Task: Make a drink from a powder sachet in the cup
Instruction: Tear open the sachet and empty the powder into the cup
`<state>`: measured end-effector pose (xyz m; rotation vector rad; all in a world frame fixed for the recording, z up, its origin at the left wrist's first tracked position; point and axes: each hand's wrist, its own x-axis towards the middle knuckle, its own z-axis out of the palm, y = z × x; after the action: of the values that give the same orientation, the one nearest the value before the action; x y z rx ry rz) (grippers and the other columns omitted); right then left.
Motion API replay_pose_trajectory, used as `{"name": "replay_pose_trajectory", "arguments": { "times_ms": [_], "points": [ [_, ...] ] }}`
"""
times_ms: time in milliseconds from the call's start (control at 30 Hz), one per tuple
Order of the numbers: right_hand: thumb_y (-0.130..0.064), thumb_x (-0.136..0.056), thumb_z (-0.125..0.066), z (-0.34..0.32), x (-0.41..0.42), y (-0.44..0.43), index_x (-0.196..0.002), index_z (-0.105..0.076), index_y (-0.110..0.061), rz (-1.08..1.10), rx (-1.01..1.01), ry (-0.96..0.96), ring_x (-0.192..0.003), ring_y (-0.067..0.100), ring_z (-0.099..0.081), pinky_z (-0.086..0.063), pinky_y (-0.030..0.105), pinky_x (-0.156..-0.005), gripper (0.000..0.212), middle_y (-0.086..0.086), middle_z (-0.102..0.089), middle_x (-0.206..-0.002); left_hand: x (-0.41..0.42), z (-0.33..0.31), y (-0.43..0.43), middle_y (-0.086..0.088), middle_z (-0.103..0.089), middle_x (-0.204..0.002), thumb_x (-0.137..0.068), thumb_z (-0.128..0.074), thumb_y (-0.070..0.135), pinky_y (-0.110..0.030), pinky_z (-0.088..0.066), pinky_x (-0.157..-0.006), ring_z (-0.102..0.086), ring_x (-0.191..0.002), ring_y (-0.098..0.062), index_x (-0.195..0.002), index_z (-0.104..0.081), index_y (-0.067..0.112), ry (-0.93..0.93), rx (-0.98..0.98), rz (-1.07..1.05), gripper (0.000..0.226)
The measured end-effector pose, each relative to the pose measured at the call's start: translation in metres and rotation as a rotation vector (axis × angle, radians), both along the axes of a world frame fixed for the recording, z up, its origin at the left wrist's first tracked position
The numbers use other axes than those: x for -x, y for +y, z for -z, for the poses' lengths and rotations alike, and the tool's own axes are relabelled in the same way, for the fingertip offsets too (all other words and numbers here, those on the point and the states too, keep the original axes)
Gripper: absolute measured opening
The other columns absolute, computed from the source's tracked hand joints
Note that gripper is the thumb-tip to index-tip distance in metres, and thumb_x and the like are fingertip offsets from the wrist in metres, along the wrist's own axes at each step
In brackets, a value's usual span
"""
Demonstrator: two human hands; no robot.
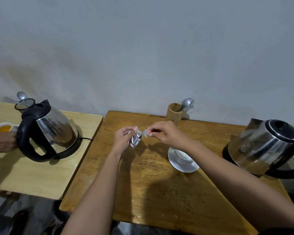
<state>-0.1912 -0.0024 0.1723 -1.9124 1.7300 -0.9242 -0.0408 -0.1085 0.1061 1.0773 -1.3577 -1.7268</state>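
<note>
My left hand [123,139] pinches a small silvery powder sachet [135,139] by its top, held above the wooden table [143,184]. My right hand [165,134] pinches a torn-off silver strip [145,133], a short gap to the right of the sachet. A white cup [183,156] stands on a white saucer [178,165] under my right forearm, partly hidden by it. What the cup holds cannot be seen.
A steel and black kettle [265,148] stands at the table's right edge. A wooden holder with spoons [175,113] is at the back. On a lighter table [32,175] to the left stand another kettle [47,129] and another person's hand [2,141] with a cup of orange drink [1,128].
</note>
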Motion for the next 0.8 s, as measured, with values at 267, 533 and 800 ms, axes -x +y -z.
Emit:
{"name": "replay_pose_trajectory", "arguments": {
  "times_ms": [267,533,800],
  "points": [
    [-0.005,-0.086,-0.062,-0.008,-0.004,0.000,-0.081,-0.068,-0.004,0.039,0.111,-0.070,-0.079,0.021,-0.065,-0.051,0.031,-0.077,0.008,0.007,-0.070,-0.082,-0.012,0.001,-0.011,-0.010,-0.063,-0.104,-0.082,-0.066,0.018,-0.013,-0.049,-0.046,-0.059,-0.072,-0.012,-0.079,-0.065,0.018,0.042,-0.057,-0.206,0.003],
    [-0.001,-0.084,-0.052,0.053,-0.010,0.008,-0.077,-0.065,-0.015,0.301,-0.364,-0.223,-0.063,0.006,-0.057,-0.044,0.017,-0.060,0.020,0.000,-0.064,-0.072,-0.010,-0.015,-0.013,0.000,-0.064,-0.085,-0.080,-0.068,0.025,-0.027,-0.048,-0.061,-0.058,-0.080,-0.019,-0.083,-0.065,0.023,0.065,-0.001,-0.199,0.004],
    [0.002,-0.079,-0.045,0.133,-0.022,0.015,-0.059,-0.056,-0.019,0.354,-0.697,-0.214,-0.059,0.013,-0.058,-0.052,0.032,-0.070,0.031,-0.002,-0.058,-0.057,-0.024,-0.002,0.006,0.000,-0.064,-0.079,-0.082,-0.066,0.021,-0.019,-0.045,-0.044,-0.050,-0.057,-0.013,-0.082,-0.067,0.020,0.079,-0.036,-0.234,0.002]
  ]
}}
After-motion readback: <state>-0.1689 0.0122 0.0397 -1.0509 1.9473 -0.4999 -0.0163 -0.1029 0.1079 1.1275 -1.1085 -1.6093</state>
